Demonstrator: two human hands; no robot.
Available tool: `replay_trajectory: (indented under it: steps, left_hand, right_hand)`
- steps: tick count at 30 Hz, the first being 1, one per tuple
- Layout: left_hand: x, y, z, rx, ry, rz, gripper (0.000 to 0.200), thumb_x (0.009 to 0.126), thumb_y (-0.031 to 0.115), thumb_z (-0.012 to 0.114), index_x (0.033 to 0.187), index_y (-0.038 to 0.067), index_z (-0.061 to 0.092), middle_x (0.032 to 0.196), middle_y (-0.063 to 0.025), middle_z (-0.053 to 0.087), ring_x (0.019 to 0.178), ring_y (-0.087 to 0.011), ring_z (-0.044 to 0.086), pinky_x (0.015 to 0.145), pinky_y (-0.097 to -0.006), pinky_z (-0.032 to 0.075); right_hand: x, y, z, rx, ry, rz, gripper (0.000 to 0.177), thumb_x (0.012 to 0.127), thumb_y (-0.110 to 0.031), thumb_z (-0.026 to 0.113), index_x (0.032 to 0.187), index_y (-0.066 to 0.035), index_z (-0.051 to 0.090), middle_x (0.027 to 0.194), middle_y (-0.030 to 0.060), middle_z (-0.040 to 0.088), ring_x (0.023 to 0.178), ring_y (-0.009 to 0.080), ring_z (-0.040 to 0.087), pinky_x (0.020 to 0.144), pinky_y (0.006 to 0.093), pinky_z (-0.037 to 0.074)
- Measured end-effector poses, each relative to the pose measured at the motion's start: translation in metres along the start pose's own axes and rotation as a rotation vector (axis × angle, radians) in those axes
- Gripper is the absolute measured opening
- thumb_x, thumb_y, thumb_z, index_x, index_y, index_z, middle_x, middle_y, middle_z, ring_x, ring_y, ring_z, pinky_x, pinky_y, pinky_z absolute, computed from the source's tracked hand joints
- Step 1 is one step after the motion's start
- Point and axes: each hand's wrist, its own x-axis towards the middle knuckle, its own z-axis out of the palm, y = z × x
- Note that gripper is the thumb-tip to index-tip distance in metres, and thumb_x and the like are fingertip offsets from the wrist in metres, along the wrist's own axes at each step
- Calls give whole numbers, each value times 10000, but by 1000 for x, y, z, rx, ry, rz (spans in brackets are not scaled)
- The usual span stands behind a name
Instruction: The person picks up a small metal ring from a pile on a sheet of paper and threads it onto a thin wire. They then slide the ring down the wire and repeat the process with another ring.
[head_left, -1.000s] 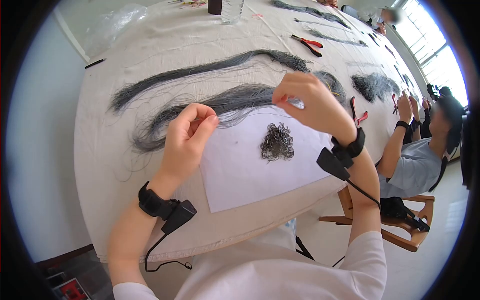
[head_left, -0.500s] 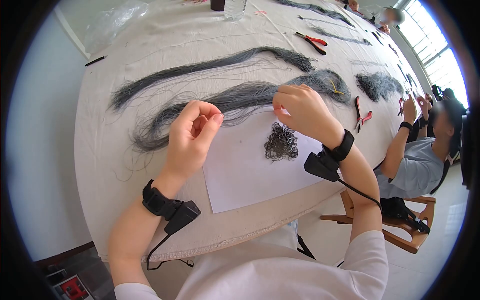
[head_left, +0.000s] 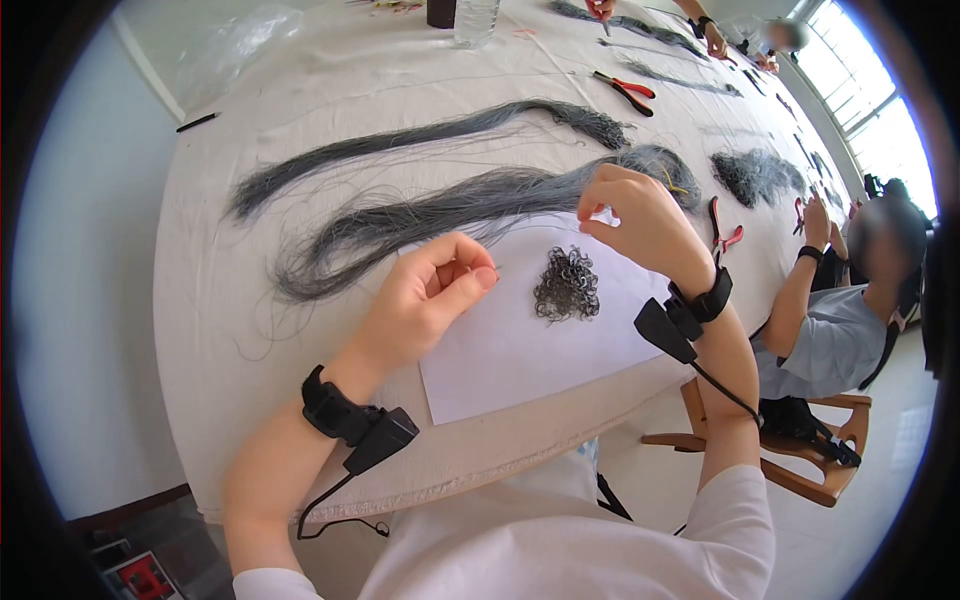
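My left hand (head_left: 425, 305) is closed in a pinch over the left part of a white paper sheet (head_left: 490, 375). A tiny thin tip sticks out between its thumb and index finger; its kind is too small to tell. My right hand (head_left: 645, 220) hovers above the sheet's far right part, thumb and index finger pinched; anything between them is too fine to make out. Between the hands, a pile of small dark curled hooks (head_left: 567, 287) lies on the paper. A thick bundle of grey strands (head_left: 440, 205) stretches behind both hands, tied with yellow at its right end.
Farther back lies a second grey bundle (head_left: 400, 135) with hooks at its right end. Red-handled pliers (head_left: 625, 92), another pair of pliers (head_left: 722, 228), a tangled grey clump (head_left: 755, 175) and a clear cup (head_left: 476, 22) are on the table. A co-worker (head_left: 830, 320) sits at right.
My left hand has moved right and toward me, over the paper. My right hand has shifted slightly right. Another person's hands have come into view at the far side.
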Motion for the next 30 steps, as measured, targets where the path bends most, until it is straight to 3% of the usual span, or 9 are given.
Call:
replay_trajectory:
  steps: [6,14,17,19,20,22,27,30]
  left_hand:
    - [0,-4,0,-39,39,-39,85,910,144,600,876,69,581,707,73,516,616,1,427,546,-170,346]
    - [1,-2,-2,4,28,-68,46,909,129,562,890,87,563,709,53,484,614,-26,430,564,-182,349]
    - [1,-1,-4,-28,8,-70,85,920,157,590,895,76,584,768,43,580,627,-14,446,570,-177,379]
    - [2,6,-1,-293,-96,-164,68,942,146,556,947,80,574,1000,-53,642,686,-52,510,641,-210,429]
    - [3,9,4,-293,-100,-165,68,942,146,556,947,80,574,1000,-53,642,686,-52,510,641,-210,429]
    - [7,15,17,-639,-172,-149,84,969,152,516,993,83,558,1237,-135,571,769,-96,558,722,-255,457]
    - [7,28,-1,-693,-76,-10,148,992,205,474,995,79,553,1320,-142,508,798,-112,558,741,-269,459]
    - [7,46,-20,-752,-41,146,161,995,203,458,998,75,555,1315,-146,504,759,-104,531,728,-254,455]
  right_hand:
    - [-13,-2,-4,27,-51,183,99,735,-76,704,810,-31,658,803,76,602,745,214,606,660,318,488]
    - [-13,2,7,9,-21,98,92,747,-62,695,826,-30,660,793,81,604,720,216,602,651,313,492]
    - [-9,-10,2,-11,75,62,75,756,-44,691,811,-22,646,782,77,601,725,226,593,651,320,490]
    - [-2,-26,-7,-10,152,32,71,761,-32,688,805,-17,635,777,73,597,724,235,586,647,325,486]
    - [3,-39,-14,-10,143,-12,72,766,-18,680,810,-14,623,789,78,595,729,244,581,650,325,482]
    - [12,-65,-24,24,113,-99,89,778,16,654,841,-6,595,804,97,590,747,268,578,665,319,472]
    - [20,-91,-36,82,173,-125,110,797,44,624,873,-8,565,762,90,594,758,248,599,679,305,478]
    - [18,-91,-39,323,136,-46,79,839,48,582,875,-3,534,785,64,628,720,185,639,682,268,488]
